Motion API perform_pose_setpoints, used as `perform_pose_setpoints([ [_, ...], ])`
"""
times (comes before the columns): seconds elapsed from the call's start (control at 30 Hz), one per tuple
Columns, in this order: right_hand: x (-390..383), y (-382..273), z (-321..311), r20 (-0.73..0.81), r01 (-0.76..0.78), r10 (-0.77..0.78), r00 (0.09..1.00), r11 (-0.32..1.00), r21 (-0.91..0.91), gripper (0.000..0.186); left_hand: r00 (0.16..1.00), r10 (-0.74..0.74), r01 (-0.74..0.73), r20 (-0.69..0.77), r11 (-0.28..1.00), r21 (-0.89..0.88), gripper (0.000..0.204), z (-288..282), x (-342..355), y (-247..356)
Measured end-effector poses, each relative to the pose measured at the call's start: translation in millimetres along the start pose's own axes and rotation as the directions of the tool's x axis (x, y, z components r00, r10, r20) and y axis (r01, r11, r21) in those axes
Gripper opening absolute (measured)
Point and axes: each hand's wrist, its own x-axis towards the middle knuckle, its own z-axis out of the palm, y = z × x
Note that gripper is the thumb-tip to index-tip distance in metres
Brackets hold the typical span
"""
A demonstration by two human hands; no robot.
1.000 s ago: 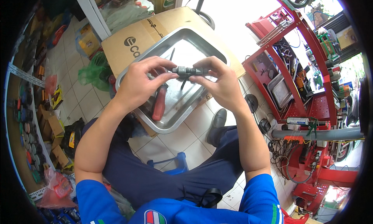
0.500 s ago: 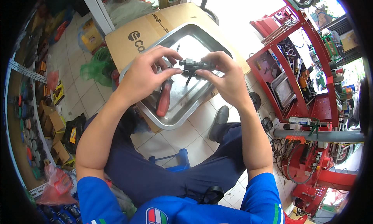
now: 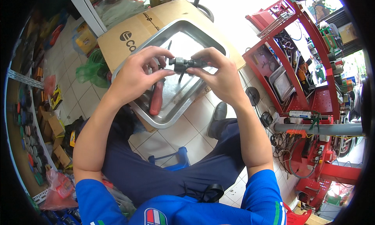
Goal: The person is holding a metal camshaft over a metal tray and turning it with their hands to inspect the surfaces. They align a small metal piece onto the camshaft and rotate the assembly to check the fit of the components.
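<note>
- Dark metal fitting (image 3: 185,63), one, short and roughly cylindrical, with a blocky collar toward its left end: held up above the tray, between the two hands; long axis close to level, running left to right.
- Right hand (image 3: 222,72), the nearer of the two: thumb and forefinger pinched on the fitting's right-hand part, the thumb below, the forefinger above; the fitting extends leftward out of this grip.
- Left hand (image 3: 136,74): thumb and forefinger parted, nothing seen gripped between them; the fitting's free left end lies just to the right, level with the gap and in line with it. Contact with these fingertips: cannot tell.
- Thin dark rod (image 3: 181,76), one, slanting below the collar; whether joined to the fitting or apart from it, cannot tell.
- Screwdriver (image 3: 156,100), red handle: lies in the tray, handle toward the person, shaft pointing away, partly hidden by the left hand.
- Metal tray (image 3: 177,94), rectangular, rounded corners: beneath both hands, set at a slant.
- Cardboard box (image 3: 177,8), brown: under the tray.
- Blue stool (image 3: 182,158): on the tiled floor (image 3: 195,123), between the person's legs.
- Red tool cart (image 3: 326,102): well apart, to the right.
</note>
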Motion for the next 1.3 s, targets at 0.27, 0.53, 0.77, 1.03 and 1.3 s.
perform_pose_setpoints([
  [0.27,-0.4,-2.8,-3.1,0.016,0.001,0.000,1.000,0.999,-0.043,0.030,0.998,-0.048,0.053,0.039,0.988,-0.145,0.016,-0.5,8.3,-27.5],
  [0.53,1.6,-3.0,3.1,0.009,0.036,-0.035,0.999,0.999,-0.038,0.031,0.996,0.078,-0.078,-0.039,0.997,0.017,0.029,-4.0,5.0,-25.8],
  [0.77,-1.2,-1.6,1.9,0.000,-0.029,0.029,1.000,0.999,-0.020,0.032,0.996,0.086,-0.085,-0.028,0.995,0.044,0.018,-1.4,0.1,-3.6],
  [1.03,1.5,2.0,5.8,0.004,0.083,-0.083,0.997,0.997,0.007,0.032,0.996,0.077,-0.078,-0.054,0.997,-0.002,0.020,-0.7,2.9,-15.7],
  [1.3,4.2,-4.3,4.3,0.025,0.075,-0.074,0.997,0.997,-0.020,0.030,0.993,0.114,-0.112,-0.041,0.992,0.060,0.023,-10.3,3.7,-26.0],
])
